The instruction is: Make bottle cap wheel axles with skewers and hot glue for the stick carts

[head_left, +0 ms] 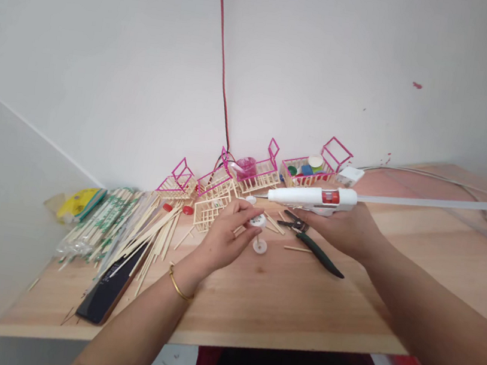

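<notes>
My left hand [227, 235] is closed, thumb and fingers pinching a white bottle cap [258, 221] with printing on top. Just below that cap a second white cap [260, 246] shows, with a short stick between the two. A white glue gun [298, 197] is held in my right hand [332, 224], its metal nozzle pointing left above the pinched cap. From the gun's rear a long translucent glue stick [422, 202] sticks out to the right. Under the right hand lie green-handled pliers [320, 255], open on the table.
Small carts of sticks with pink edges [258, 178] line the wall; one contains coloured caps [307, 170]. On the left lie loose wooden sticks [159, 234], a black phone [108, 290], bagged sticks [102, 220] and a yellow packet [79, 205]. A red-black cable [224, 65] hangs down the wall.
</notes>
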A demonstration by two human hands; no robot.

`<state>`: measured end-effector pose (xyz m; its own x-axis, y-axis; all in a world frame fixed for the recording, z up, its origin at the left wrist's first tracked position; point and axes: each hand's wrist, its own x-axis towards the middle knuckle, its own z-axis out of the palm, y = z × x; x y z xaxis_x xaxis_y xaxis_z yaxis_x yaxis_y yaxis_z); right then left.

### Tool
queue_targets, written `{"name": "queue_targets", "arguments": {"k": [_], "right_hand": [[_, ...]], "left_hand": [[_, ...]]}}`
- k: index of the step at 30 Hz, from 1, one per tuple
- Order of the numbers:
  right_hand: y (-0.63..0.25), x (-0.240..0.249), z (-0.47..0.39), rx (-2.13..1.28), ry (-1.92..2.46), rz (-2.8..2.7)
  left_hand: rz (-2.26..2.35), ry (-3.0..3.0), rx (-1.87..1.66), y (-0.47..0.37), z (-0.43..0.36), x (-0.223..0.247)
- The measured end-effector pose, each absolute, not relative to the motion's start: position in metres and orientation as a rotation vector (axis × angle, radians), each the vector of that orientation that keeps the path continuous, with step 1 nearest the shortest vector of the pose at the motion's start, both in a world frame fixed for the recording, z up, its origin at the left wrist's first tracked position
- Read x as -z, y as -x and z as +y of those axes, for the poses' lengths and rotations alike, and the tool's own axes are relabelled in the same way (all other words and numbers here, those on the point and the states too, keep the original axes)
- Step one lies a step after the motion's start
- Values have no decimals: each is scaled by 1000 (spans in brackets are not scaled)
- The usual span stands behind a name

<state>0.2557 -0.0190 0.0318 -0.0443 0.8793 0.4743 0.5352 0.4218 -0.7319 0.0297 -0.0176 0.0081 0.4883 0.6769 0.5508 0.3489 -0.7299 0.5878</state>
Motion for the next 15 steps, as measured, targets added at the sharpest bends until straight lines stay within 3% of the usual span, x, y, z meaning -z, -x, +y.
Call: {"name": "queue_targets", "arguments": {"k": [15], "right_hand": [[-255, -35, -18, -389, 1192, -1792]], "left_hand": [[890, -2367, -1080, -29, -18, -5]]}}
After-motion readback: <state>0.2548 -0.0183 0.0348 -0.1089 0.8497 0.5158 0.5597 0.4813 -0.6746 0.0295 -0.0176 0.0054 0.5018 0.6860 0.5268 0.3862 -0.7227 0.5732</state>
